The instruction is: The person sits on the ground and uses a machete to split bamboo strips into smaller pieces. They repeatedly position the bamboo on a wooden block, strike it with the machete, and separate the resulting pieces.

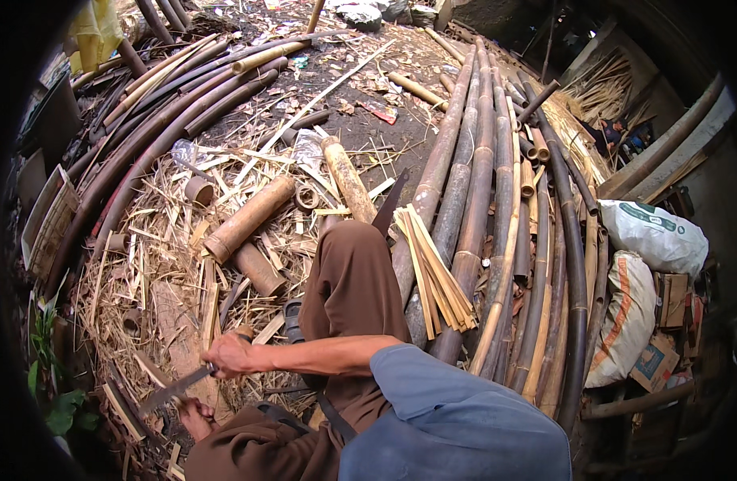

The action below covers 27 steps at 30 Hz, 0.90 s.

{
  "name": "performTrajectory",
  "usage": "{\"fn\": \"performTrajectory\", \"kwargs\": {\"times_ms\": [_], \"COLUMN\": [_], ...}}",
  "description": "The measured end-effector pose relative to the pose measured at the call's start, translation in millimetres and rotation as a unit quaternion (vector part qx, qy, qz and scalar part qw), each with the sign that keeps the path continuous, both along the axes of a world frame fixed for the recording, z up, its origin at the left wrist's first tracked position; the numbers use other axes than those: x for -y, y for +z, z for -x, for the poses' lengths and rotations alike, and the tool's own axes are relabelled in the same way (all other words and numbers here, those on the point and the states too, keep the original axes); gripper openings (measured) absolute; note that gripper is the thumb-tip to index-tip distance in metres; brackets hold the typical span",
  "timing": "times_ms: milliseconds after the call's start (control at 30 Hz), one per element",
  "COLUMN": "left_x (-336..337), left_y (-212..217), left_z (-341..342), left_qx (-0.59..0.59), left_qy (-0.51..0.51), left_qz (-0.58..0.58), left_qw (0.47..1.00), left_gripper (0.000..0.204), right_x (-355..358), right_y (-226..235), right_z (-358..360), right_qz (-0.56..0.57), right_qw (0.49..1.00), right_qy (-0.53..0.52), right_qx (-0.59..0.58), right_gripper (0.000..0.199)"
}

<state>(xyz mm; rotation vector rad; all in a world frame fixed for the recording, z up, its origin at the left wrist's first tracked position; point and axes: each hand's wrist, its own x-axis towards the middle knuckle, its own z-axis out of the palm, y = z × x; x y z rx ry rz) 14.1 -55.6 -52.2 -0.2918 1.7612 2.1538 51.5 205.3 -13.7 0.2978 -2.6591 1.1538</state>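
Low on the left of the head view, the person's right hand is wrapped firmly round the handle of a knife, whose blade slants down and away to the left. Beneath it the left hand has its fingers curled in, pinching the near end of a bamboo strip; the blade crosses that strip, though whether it bites in I can't tell from here. The bent knee in brown trousers rises right beside the working arm, and the other leg partly hides the left wrist. Just beyond the hands, a thick bamboo section lies over a shorter bamboo piece, both crowding the ground amid a litter of shavings. A dark saw blade sticks up behind the knee. To the right, a fan of pale split strips rests across long bamboo poles that block that whole side, with two white sacks and a cardboard box past them. More dark poles lie along the left, above a green plant.
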Motion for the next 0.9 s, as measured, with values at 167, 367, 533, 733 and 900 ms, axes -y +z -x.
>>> {"fn": "performTrajectory", "kwargs": {"times_ms": [167, 367, 533, 733, 900], "left_x": [-0.6, -3.4, -5.0, -7.5, 17.4], "left_y": [-4.6, 45.6, 56.0, 57.5, 0.8], "left_z": [-23.5, -45.3, -48.1, -47.7, -16.7], "left_qx": [0.065, 0.011, 0.011, 0.064, 0.073], "left_qy": [-0.097, -0.065, -0.040, 0.049, -0.063], "left_qz": [0.104, 0.135, 0.112, 0.028, -0.244], "left_qw": [0.988, 0.989, 0.993, 0.996, 0.965], "left_gripper": [0.019, 0.021, 0.023, 0.028, 0.026], "right_x": [0.5, -28.3, -150.0, -44.6, 11.9], "right_y": [-6.4, 18.8, -1.8, 90.2, 18.4], "right_z": [-12.2, 1.9, 36.3, 2.3, -11.6], "right_qz": [-0.098, -0.190, -0.063, -0.133, -0.075], "right_qw": [0.994, 0.978, 0.950, 0.944, 0.994], "right_qy": [0.049, 0.027, -0.253, -0.010, 0.065], "right_qx": [-0.006, 0.077, 0.175, 0.301, -0.038], "right_gripper": [0.020, 0.023, 0.020, 0.013, 0.019]}}
